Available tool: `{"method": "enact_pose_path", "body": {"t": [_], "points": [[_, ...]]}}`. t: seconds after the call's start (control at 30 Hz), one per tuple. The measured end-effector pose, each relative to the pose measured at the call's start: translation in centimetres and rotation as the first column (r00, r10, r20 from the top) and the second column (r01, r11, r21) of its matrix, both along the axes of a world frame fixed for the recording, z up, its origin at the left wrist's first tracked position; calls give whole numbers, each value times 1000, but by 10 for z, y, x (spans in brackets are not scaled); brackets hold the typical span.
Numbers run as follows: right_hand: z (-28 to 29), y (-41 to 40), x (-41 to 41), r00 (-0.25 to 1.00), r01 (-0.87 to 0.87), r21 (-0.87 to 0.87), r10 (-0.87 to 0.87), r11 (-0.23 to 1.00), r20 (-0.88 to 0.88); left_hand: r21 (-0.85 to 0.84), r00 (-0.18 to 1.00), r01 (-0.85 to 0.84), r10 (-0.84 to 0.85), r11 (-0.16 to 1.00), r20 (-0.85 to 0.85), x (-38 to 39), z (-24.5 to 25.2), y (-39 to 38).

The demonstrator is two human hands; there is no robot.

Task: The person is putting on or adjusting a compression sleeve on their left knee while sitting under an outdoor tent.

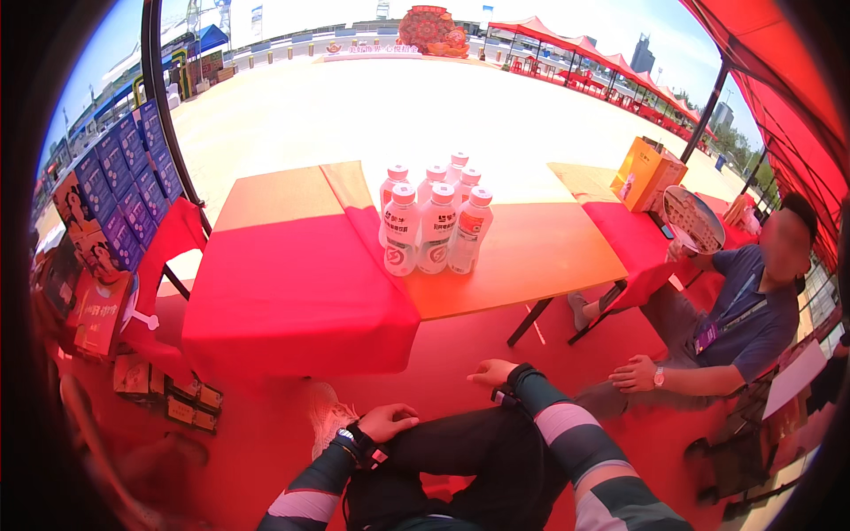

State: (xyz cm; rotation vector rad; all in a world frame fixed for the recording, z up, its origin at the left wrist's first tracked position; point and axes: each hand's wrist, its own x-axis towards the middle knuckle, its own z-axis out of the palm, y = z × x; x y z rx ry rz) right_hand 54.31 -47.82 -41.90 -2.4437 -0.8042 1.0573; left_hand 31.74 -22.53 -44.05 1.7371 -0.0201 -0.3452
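Observation:
My left hand [388, 422] rests on my dark-trousered leg, holding nothing, its fingers loosely bent. Over my other knee lies my right hand [493, 373], also with nothing visible in it. Both wrists carry dark straps, and a watch [345, 435] is on the left one. Before me, beyond both hands, stands a table with a bare orange top [531, 255]. A red cloth [292, 285] covers its left part. Several capped plastic drink bottles [437, 229] stand upright in a tight group beside the cloth's edge, apart from my hands.
At right sits a person [750, 305] holding a round fan [694, 219]. Behind the fan, an orange carton [647, 176] stands on another table. Stacked blue cartons [126, 179] rise at left, with small boxes [192, 405] on the red floor. A canopy pole [166, 106] stands at left.

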Motion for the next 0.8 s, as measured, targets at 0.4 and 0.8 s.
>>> {"method": "enact_pose_path", "body": {"t": [0.4, 0.8], "points": [[3, 18, -5, 999, -44, 33, 44, 998, 19, 421, 912, 406, -335, 811, -236, -5, 31, 7], [-5, 19, 3, 998, -54, -19, 55, 998, 27, 119, 986, 124, -109, 985, -126, 1, -28, 25]]}}
